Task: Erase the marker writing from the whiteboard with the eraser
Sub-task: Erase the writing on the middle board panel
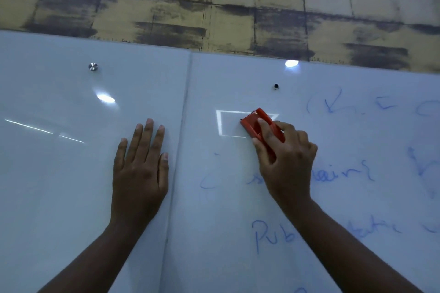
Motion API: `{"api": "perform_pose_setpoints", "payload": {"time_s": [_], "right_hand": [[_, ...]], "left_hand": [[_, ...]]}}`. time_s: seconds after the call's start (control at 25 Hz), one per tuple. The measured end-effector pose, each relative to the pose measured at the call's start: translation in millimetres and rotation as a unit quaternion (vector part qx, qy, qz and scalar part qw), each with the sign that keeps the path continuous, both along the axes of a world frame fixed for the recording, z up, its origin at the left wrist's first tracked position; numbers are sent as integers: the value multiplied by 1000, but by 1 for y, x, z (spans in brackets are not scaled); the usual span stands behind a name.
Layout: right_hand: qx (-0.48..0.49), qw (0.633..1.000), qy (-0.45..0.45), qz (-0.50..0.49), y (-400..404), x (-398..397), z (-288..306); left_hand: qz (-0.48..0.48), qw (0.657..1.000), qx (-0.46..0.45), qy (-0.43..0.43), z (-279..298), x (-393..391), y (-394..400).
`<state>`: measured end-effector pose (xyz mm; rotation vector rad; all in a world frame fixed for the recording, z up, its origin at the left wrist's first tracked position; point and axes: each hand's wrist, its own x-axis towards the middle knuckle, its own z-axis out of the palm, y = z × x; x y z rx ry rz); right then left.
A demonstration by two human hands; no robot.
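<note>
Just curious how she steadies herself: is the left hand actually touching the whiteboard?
Touching. The head view shows the left hand lying flat, fingers spread, on the whiteboard.

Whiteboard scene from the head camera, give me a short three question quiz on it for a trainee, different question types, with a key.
1. True or false: the left hand lies flat on the white glossy whiteboard.
2. Which hand grips the red plastic eraser?
3. The blue marker writing sits on which panel? A) left of the seam B) right of the seam

Key:
1. True
2. The right hand
3. B
</note>
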<state>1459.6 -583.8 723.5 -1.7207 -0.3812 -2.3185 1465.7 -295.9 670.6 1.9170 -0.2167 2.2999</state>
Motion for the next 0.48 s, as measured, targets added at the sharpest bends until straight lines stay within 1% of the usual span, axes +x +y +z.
{"api": "perform_pose_setpoints", "payload": {"time_s": [0.04,0.08,0.12,0.2,0.28,0.36,0.44,0.48], "right_hand": [[20,999,11,40,15,-1,-5],[5,998,14,62,31,-2,-14],[-45,997,9,66,48,-2,-28],[-177,982,0,58,74,-1,-66],[-241,969,6,50,81,-2,-95],[-270,962,1,32,76,-4,-101],[-287,958,-9,5,65,-8,-90],[-277,961,-12,-1,58,-9,-78]], "left_hand": [[0,1000,-1,1,-2,-1,0],[0,1000,0,4,-2,-1,-1],[0,1000,3,9,-4,-2,0],[-1,1000,12,21,-7,-1,3],[-1,999,22,32,-12,-1,6],[0,999,26,39,-17,-1,9],[-3,999,28,38,-20,-4,7],[-5,999,28,34,-23,-5,6]]}}
